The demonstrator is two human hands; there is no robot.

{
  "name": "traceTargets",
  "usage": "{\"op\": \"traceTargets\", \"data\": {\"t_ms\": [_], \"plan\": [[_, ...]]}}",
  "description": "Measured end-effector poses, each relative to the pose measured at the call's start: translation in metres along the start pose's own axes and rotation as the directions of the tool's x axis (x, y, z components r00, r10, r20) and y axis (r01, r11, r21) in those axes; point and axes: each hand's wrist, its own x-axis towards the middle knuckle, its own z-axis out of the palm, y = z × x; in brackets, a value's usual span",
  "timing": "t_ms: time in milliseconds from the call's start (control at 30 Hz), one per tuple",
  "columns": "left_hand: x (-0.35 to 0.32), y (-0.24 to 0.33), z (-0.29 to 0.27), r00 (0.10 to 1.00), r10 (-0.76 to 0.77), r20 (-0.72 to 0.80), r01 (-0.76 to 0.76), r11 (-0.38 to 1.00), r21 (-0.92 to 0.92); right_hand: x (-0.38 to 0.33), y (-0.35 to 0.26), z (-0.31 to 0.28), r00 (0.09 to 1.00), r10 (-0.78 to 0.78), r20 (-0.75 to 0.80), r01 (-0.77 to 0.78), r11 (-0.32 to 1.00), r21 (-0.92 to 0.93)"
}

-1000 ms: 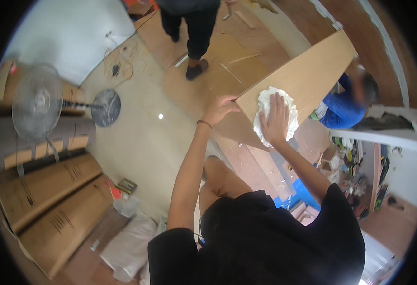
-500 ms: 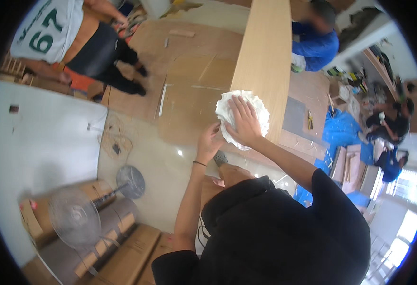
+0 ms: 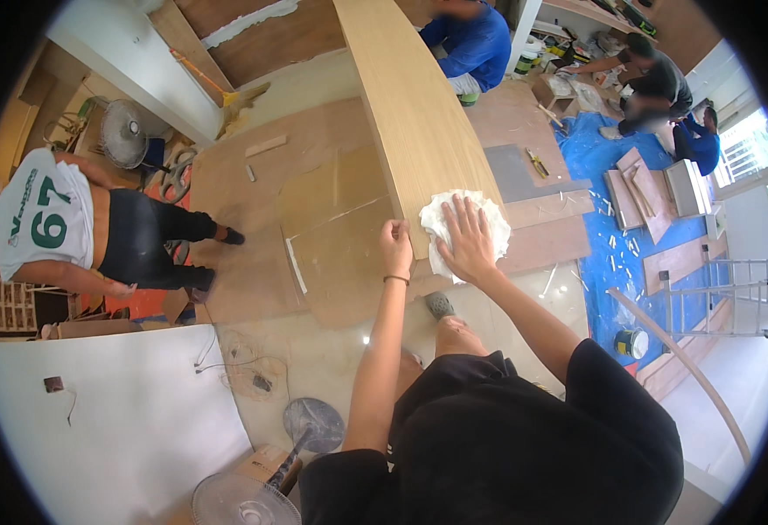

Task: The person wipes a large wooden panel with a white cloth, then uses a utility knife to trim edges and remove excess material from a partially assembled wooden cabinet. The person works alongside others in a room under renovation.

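White, crumpled cloth (image 3: 499, 231) lies over the near end of a long, pale wooden board (image 3: 423, 114), directly under the right hand (image 3: 470, 249). The fingers of this hand are extended and slightly spread, laid flat on the cloth and not closed around it; its ruffled edge shows on both sides of them.

Left hand (image 3: 395, 249): positioned just left of the right fingers, at the board's near left corner, with its fingers curled. Whether they grip the board's edge or merely rest against it cannot be determined from this view.

The board extends away from both sets of fingers. Beyond the right fingers, close to its right side, is a person in a blue top (image 3: 480, 44). Right of the same fingers, a grey sheet (image 3: 506, 175) lies low, with a yellow-handled tool (image 3: 537, 164) at its edge; farther right is blue sheeting (image 3: 587, 153) bearing wood pieces (image 3: 655, 210).

Left of the left fingers, brown cardboard (image 3: 336, 192) lies flat; well beyond it stands a person in a white top (image 3: 60, 219).
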Motion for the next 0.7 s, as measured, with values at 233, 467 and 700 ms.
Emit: {"op": "traceTargets", "data": {"t_ms": [233,467,700], "plan": [[0.004,-0.004,0.009,0.999,-0.002,0.032,0.006,0.991,-0.132,0.021,-0.02,0.005,0.993,0.113,-0.022,-0.113,0.993,0.029],[-0.003,-0.004,-0.003,0.991,-0.098,0.087,0.108,0.987,-0.121,0.052,-0.005,0.003,0.995,-0.021,0.099,0.019,1.0,0.025],[0.018,-0.006,-0.003,0.984,-0.087,0.156,0.078,0.995,0.066,0.117,0.046,0.013,0.992,0.127,-0.01,-0.128,0.992,-0.024]]}}
